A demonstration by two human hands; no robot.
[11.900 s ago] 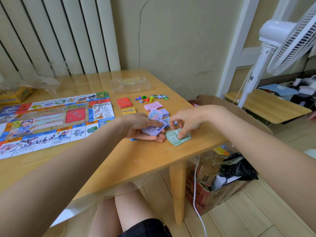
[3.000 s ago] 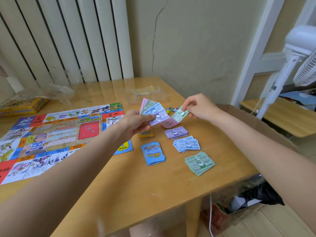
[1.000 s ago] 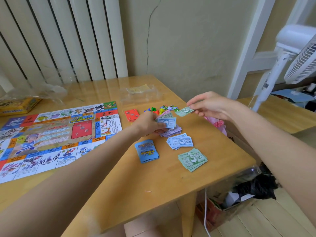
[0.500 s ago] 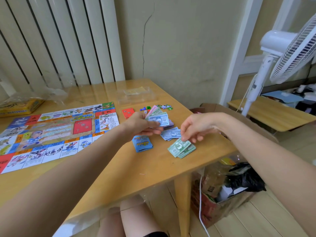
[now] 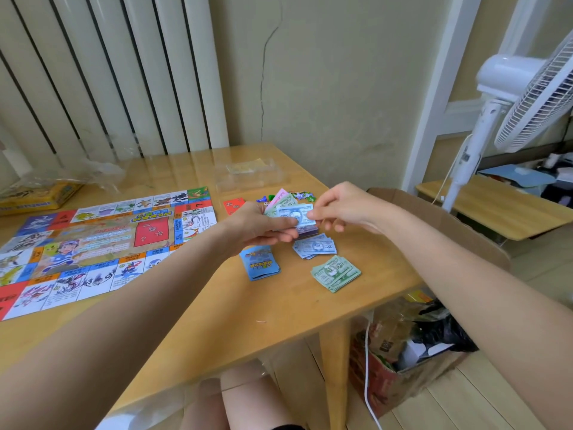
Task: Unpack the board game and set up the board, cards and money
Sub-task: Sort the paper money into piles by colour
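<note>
Floor-side cardboard box [image 5: 434, 364]: bags, clutter.

Could not read the tiny words on the game board [image 5: 93, 243], cut off at the left edge. Purple pile [image 5: 308, 233] mostly hidden under the held money [image 5: 294, 212]. Fan [image 5: 539, 88] cut off too.

Board [image 5: 93, 246] lies flat; blue cards [image 5: 259, 262], blue notes [image 5: 314, 246], green notes [image 5: 335, 272] stacked beside it.

A pale wall [image 5: 325, 88] with a long crack is seen behind the wooden table [image 5: 279, 308]. White vertical slats [image 5: 102, 76] are placed at the left (perhaps blinds), a white fan [image 5: 511, 97] at the right, above a light wood floor [image 5: 483, 395].
</note>
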